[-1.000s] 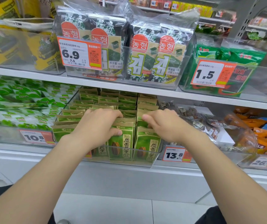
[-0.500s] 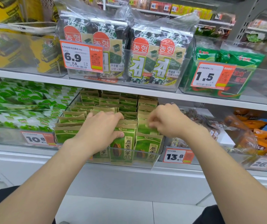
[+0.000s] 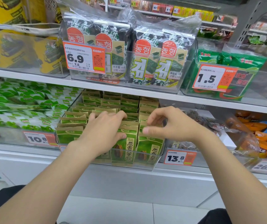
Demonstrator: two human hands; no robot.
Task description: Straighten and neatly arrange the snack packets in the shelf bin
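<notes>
The sunflower seed packets [image 3: 124, 147] stand in rows inside the clear shelf bin [image 3: 139, 166]. My left hand [image 3: 103, 130] is clamped on the middle column at the bin's front, with the thumb on the face of the front packet and the fingers reaching over the tops of the rows behind it. That grip has barely shifted in the last second; the fingers have only spread a little deeper into the bin.

My right hand [image 3: 173, 125] is what moved. It was pressing down on the right column near the bin's front. It has since lifted, and its fingers are curled above the packet tops with the thumb out in front. I cannot tell whether it pinches a packet.

I judge the front rows are nearly squared, so the work is moving toward the bin's back. At the bin's left side the packet tops lean unevenly.
</notes>
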